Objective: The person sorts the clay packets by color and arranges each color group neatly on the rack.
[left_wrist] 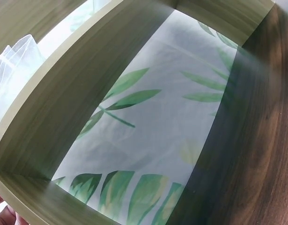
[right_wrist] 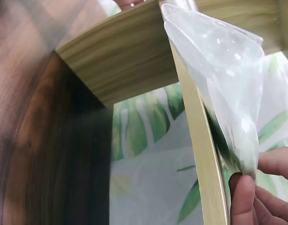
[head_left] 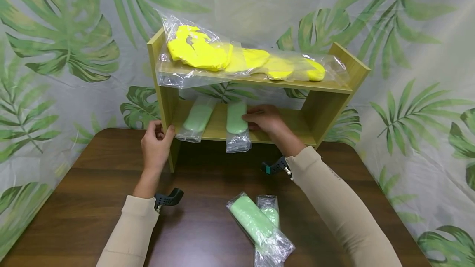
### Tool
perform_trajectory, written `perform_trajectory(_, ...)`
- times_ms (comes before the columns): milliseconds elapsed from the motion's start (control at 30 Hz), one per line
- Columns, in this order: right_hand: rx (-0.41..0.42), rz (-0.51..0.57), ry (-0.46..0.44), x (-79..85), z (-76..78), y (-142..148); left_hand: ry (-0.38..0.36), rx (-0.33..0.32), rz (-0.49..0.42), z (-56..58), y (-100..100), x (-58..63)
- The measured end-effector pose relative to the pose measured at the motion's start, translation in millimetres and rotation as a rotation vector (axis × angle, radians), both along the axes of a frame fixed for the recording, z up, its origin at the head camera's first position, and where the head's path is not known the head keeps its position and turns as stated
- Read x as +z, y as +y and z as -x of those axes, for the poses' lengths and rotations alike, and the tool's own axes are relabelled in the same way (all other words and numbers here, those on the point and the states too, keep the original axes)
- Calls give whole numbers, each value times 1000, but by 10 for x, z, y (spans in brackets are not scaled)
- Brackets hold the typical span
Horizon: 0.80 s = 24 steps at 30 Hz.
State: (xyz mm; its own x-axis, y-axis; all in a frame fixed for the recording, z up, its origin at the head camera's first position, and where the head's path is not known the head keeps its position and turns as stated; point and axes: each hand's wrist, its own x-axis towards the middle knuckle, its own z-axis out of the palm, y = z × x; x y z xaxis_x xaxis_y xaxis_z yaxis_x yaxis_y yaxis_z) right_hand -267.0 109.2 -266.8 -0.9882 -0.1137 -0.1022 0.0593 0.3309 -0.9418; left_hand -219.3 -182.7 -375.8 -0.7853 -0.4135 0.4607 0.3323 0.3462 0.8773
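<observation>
A small wooden shelf unit (head_left: pixel 237 80) stands on the table. My left hand (head_left: pixel 156 143) holds the front edge of its left side panel, with thumb and fingers on either side; only fingertips (left_wrist: pixel 8 216) show in the left wrist view. On the lower board lie two light green, flat, rounded packs in clear plastic sleeves: a left pack (head_left: pixel 198 118) and a middle pack (head_left: pixel 236 118). My right hand (head_left: pixel 265 119) pinches the right edge of the middle pack. In the right wrist view, that pack's plastic sleeve (right_wrist: pixel 223 61) overhangs the board's front edge.
Yellow items in clear plastic (head_left: pixel 202 52) line the upper board. Two more green packs lie on the brown table (head_left: pixel 200 226) in front, the upper pack (head_left: pixel 252 219) crossing the lower pack (head_left: pixel 270 209). A leaf-print cloth (head_left: pixel 67 44) hangs behind.
</observation>
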Motion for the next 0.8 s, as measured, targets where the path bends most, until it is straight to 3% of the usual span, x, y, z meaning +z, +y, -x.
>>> perform_trajectory(300, -22, -37, 39, -13, 31, -50, 8, -2, -5, 5, 6, -5)
perform_trajectory(800, 0, -92, 31, 9, 116, -147, 5, 10, 0, 9, 0, -9)
